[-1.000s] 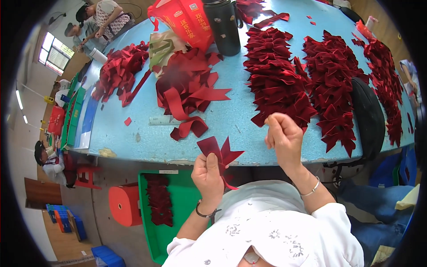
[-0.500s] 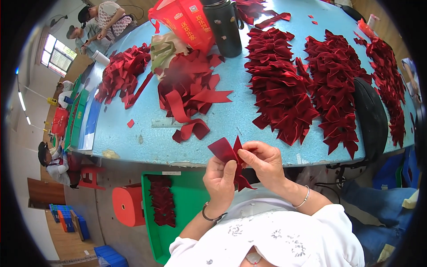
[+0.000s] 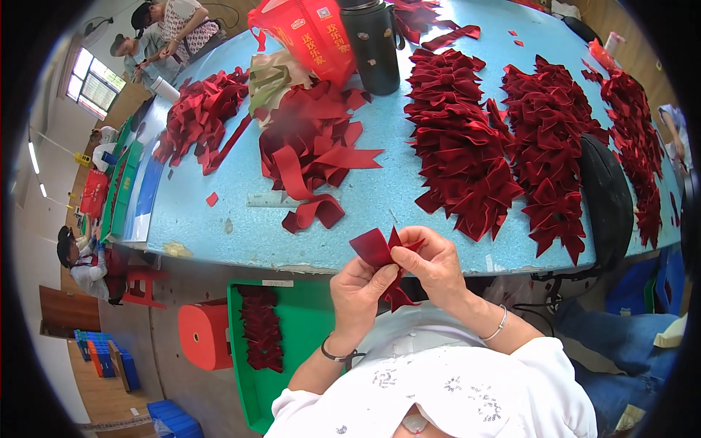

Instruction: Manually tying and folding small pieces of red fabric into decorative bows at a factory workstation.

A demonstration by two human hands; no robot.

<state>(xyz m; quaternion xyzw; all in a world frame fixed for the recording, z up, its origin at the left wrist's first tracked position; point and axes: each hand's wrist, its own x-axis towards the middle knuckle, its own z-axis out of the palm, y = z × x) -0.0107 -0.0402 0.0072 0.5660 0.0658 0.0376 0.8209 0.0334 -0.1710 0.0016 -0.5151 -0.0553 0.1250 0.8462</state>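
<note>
Between my two hands, just off the table's near edge, is a dark red velvet ribbon bow [image 3: 374, 248]. My left hand [image 3: 359, 293] pinches its lower middle between thumb and fingers. From the other side my right hand [image 3: 432, 264] grips the upper middle and a loop, its thumb pressed flat on the ribbon. One broad loop sticks out to the upper left, and pointed tails hang below my fingers. The bow's centre is partly hidden by both thumbs. Beyond my hands lies a tangle of cut red ribbon strips [image 3: 310, 139], close to a clear ruler [image 3: 270, 200].
Rows of finished bows [image 3: 460, 146] cover the right of the blue table [image 3: 219, 219]. A black bottle [image 3: 371, 51] and red bag [image 3: 310, 36] stand at the back. Below the edge, a green tray [image 3: 296, 328] holds bows beside a red stool [image 3: 204, 334]. Several people work farther off.
The right fingers have closed further over the bow, and a loop now shows bent beneath them. My left hand has shifted slightly; the view has turned a little.
</note>
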